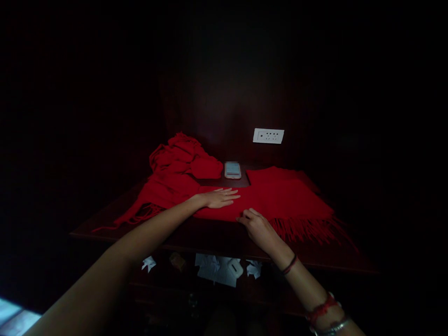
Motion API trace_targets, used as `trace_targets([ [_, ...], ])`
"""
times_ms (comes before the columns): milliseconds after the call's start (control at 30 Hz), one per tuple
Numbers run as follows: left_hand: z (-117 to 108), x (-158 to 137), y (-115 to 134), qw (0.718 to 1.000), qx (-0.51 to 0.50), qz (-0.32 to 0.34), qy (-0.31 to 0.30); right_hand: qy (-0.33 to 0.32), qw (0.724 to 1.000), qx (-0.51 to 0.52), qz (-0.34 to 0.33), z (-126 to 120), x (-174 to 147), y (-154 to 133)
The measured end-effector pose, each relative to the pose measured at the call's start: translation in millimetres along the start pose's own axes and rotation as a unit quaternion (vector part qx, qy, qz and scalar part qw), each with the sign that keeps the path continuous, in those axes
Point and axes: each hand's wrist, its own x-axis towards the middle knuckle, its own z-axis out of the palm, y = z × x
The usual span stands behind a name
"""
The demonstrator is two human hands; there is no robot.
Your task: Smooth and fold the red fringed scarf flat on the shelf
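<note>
Red fringed cloth (290,196) lies across the table (203,237): bunched toward the far left, flatter toward the right, a narrow band between. Bare strip between that band and the table's near edge. Right-hand fringe (301,229) points to the near edge; loose strands at the left trail toward the near left corner.

Left hand (220,199): palm down on the band, fingers straight and a little spread, gripping nothing. Right hand (257,226): at the band's near edge, fingers curled in; cannot tell whether they pinch cloth or only rest against it.

Work looks like smoothing and squaring the band. Judgement: left palm best kept flat and light as an anchor, since a hard push would likely ruck the knit. Right fingertips best drawn along the cloth's edge, parallel to the table's near edge, in short even pulls. Fringe best kept out from under the layers. Bunched end may drag if pulled; slack there helps.

Phone (233,170) lies just beyond the band, toward the table's far edge; a wide sweep could nudge it.
</note>
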Motion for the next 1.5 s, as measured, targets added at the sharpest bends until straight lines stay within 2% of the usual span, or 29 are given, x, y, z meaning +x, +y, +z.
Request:
trace_targets([
  [133, -2.1, 7.6, -25.5, 0.980, 0.029, -0.196, 0.022, 0.002, 1.000, 0.002, 0.003, 0.4, -0.3, 0.2],
  [200, -3.6, 5.0, -28.7, 0.968, 0.063, -0.233, 0.068, 0.004, 1.000, 0.001, 0.005, 0.4, -0.6, 0.1],
  [300, -3.5, -11.5, -18.2, 0.973, 0.098, -0.161, 0.131, 0.009, 1.000, -0.014, 0.006, -0.1, -0.7, -0.5],
  [367, -0.2, -28.4, -5.1, 0.984, 0.090, -0.088, 0.125, 0.013, 0.999, -0.031, 0.006, -0.5, -0.6, -0.9],
  [433, 5.0, -47.1, 8.1, 0.992, 0.079, -0.039, 0.095, 0.018, 0.999, -0.045, 0.007, -1.0, -0.6, -1.3],
  [500, 9.9, -65.8, 18.0, 0.993, 0.081, -0.035, 0.071, 0.023, 0.998, -0.054, 0.007, -1.3, -0.7, -1.6],
  [600, 9.7, -92.2, 21.1, 0.990, 0.109, -0.058, 0.069, 0.027, 0.998, -0.063, 0.003, -1.1, -0.9, -1.6],
  [733, -10.2, -121.2, -2.7, 0.980, 0.188, -0.040, 0.055, 0.032, 0.997, -0.069, -0.007, 0.1, -1.0, -0.4],
  [867, -34.8, -136.9, -44.3, 0.953, 0.288, -0.094, 0.033, 0.041, 0.997, -0.071, -0.011, 1.5, -1.1, 1.2],
  [967, -42.9, -136.6, -67.8, 0.939, 0.323, -0.109, 0.040, 0.049, 0.996, -0.070, -0.017, 3.7, -1.0, 2.7],
  [1033, -46.5, -131.5, -75.7, 0.932, 0.340, -0.101, 0.071, 0.055, 0.996, -0.067, -0.020, 5.3, -0.8, 3.7],
  [1133, -59.8, -121.8, -77.4, 0.912, 0.358, -0.118, 0.160, 0.058, 0.996, -0.063, -0.022, 6.3, -0.5, 4.5],
  [1200, -73.5, -117.2, -73.4, 0.885, 0.363, -0.156, 0.248, 0.059, 0.996, -0.060, -0.021, 5.3, -0.6, 4.1],
  [1267, -83.7, -115.6, -67.4, 0.842, 0.364, -0.202, 0.343, 0.058, 0.996, -0.058, -0.019, 3.7, -1.0, 3.2],
  [1300, -85.3, -116.1, -64.7, 0.825, 0.359, -0.224, 0.375, 0.057, 0.997, -0.058, -0.016, 2.8, -1.2, 2.7],
  [1333, -84.3, -117.5, -62.7, 0.820, 0.346, -0.243, 0.385, 0.056, 0.997, -0.059, -0.013, 2.2, -1.5, 2.4],
  [1367, -80.8, -119.8, -61.8, 0.837, 0.320, -0.260, 0.362, 0.056, 0.997, -0.061, -0.008, 1.9, -1.7, 2.2],
  [1400, -75.9, -122.9, -62.3, 0.866, 0.282, -0.273, 0.312, 0.055, 0.996, -0.064, -0.003, 1.8, -1.9, 2.1],
  [1467, -66.7, -131.0, -66.9, 0.922, 0.193, -0.285, 0.177, 0.053, 0.996, -0.068, 0.003, 2.2, -1.9, 2.2],
  [1500, -64.6, -135.3, -70.6, 0.941, 0.142, -0.284, 0.112, 0.052, 0.996, -0.068, 0.004, 2.6, -1.9, 2.3],
])
